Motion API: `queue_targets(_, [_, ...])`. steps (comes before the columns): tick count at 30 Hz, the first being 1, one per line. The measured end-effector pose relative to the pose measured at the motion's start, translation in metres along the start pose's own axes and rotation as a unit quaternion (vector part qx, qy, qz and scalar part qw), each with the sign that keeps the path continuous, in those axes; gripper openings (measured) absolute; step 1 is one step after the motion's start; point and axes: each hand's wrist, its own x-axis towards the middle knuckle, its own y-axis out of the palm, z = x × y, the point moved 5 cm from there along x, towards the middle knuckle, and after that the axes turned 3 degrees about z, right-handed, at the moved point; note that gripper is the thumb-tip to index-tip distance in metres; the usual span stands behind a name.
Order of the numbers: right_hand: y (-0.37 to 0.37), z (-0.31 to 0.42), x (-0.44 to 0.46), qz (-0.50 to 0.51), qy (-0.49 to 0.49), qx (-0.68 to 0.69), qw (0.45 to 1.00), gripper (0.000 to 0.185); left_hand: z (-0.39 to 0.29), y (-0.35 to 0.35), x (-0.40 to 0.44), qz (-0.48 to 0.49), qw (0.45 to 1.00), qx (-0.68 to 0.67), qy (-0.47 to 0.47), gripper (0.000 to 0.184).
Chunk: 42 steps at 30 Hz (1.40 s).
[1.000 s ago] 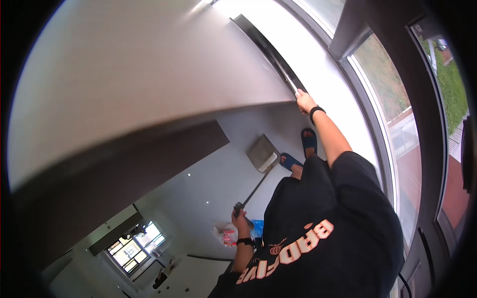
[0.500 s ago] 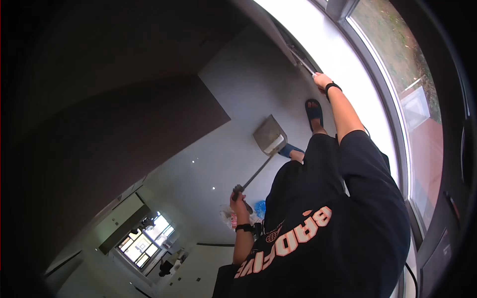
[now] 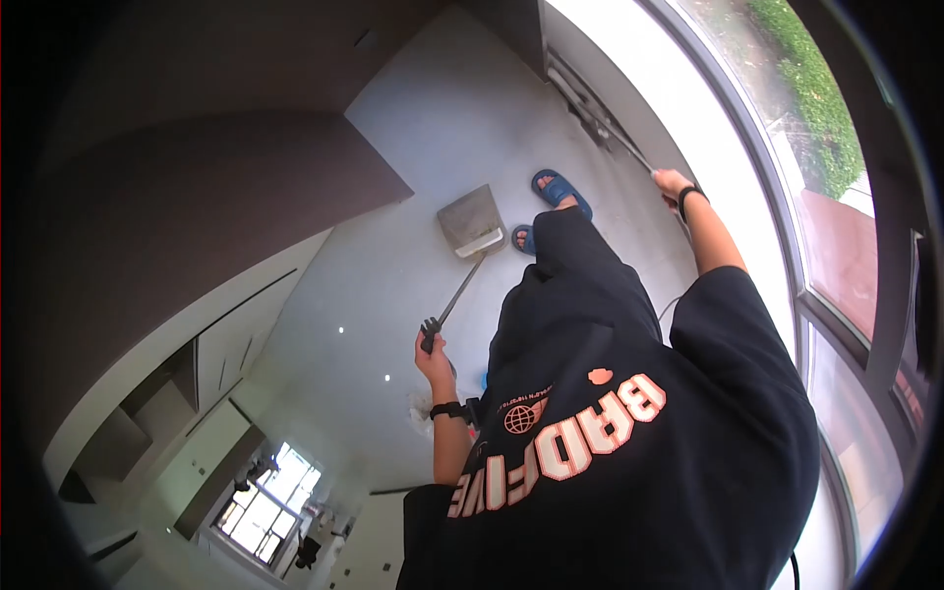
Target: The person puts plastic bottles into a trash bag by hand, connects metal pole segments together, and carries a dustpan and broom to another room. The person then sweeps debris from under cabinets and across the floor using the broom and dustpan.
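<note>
My left hand (image 3: 430,359) is closed round the dark grip of a long-handled dustpan (image 3: 462,218). The dustpan's grey pan rests on the pale floor, left of my sandals, with a little debris inside by its white edge. My right hand (image 3: 674,185) is wrapped round a long, thin broom handle (image 3: 631,149). That handle slants away to the low wall beneath the window, where the dark broom head (image 3: 596,128) is hard to make out against the floor edge.
Dark brown furniture (image 3: 226,187) juts in from the left, its corner near the dustpan. A window (image 3: 816,147) with a white sill runs along my right. Behind my left forearm, a plastic bag (image 3: 421,411) shows partly. My blue sandals (image 3: 560,192) stand on the floor.
The view has turned and shifted, and my feet have stepped along the floor. The dustpan and both hands stay in their grips. The broom handle now shows more of its length.
</note>
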Motion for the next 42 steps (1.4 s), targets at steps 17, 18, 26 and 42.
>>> queue_targets(17, [0.0, -0.016, -0.135, -0.013, -0.134, 0.109, 0.985, 0.034, 0.047, -0.026, 0.029, -0.099, 0.994, -0.02, -0.049, 0.037])
queue_targets(18, [-0.003, 0.0, -0.131, -0.018, -0.16, 0.117, 0.98, 0.033, 0.052, -0.03, 0.031, -0.102, 0.992, -0.033, -0.059, 0.036])
queue_targets(26, [-0.024, 0.065, -0.119, -0.08, -0.229, 0.07, 0.968, 0.04, 0.129, -0.046, 0.028, -0.063, 0.991, -0.095, -0.073, 0.025])
queue_targets(42, [-0.004, 0.138, 0.035, -0.086, -0.12, 0.003, 0.989, 0.026, 0.076, -0.008, -0.061, -0.096, 0.961, -0.202, -0.162, 0.005])
